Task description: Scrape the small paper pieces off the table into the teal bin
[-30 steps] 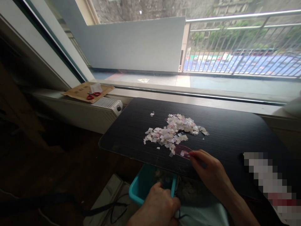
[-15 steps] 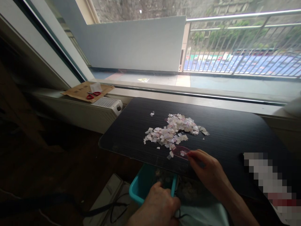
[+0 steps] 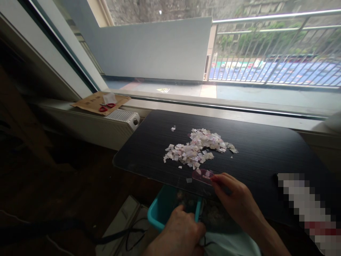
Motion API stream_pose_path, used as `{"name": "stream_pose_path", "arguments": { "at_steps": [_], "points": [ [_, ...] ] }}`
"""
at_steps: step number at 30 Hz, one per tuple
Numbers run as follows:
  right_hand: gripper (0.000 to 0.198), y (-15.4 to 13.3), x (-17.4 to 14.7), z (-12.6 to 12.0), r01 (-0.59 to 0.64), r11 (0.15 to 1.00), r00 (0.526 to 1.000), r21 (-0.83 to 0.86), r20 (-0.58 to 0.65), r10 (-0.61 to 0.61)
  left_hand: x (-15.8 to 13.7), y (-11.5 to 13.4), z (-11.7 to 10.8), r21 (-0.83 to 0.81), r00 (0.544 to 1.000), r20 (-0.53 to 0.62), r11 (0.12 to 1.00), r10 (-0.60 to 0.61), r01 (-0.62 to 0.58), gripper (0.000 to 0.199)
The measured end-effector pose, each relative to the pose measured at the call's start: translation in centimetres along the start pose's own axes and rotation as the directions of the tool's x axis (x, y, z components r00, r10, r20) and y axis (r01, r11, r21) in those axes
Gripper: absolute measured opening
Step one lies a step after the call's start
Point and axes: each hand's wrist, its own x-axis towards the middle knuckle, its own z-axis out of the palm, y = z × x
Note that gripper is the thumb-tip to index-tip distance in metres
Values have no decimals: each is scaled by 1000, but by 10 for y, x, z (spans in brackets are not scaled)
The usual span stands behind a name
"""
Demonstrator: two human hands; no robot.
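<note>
Drawn a little further from the pile of paper scraps and nearer the table's front edge than half a second ago, the pink see-through sheet sits pinched between the thumb and fingers of my right hand; a few scraps lie on it, and one loose scrap rests just beside it; my left hand, fingers partly curled, is at the turquoise bin below the edge, though I cannot tell whether it grips the rim; the pile spreads over the black table just beyond the sheet; by the window, red-handled scissors lie on a brown envelope.
</note>
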Motion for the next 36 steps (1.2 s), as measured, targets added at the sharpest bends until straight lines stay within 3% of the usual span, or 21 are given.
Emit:
{"name": "stream_pose_path", "arguments": {
  "at_steps": [3,9,13,16,28,36],
  "points": [
    [16,-3,1,3,-15,1000,1000,16,-15,15,0,0,0,-13,1000,-13,1000,-9,9,19],
    [18,-16,-10,9,-3,994,987,110,160,-15,-2,-1,-2,-50,999,-33,999,-4,2,16],
    [13,4,-13,-5,3,996,999,87,-36,0,-4,-4,2,-51,999,-48,999,-19,16,15],
    [13,25,-13,-20,-82,997,981,6,-177,81,-5,-7,7,-51,997,-75,999,-13,9,16],
    [18,30,-19,-30,-229,973,967,-19,-118,225,-3,-5,0,-42,999,-8,998,-45,45,13],
    [18,36,-21,-36,-252,964,948,-89,-222,227,-3,-7,9,-25,999,-33,999,-22,21,14]
  ]
}}
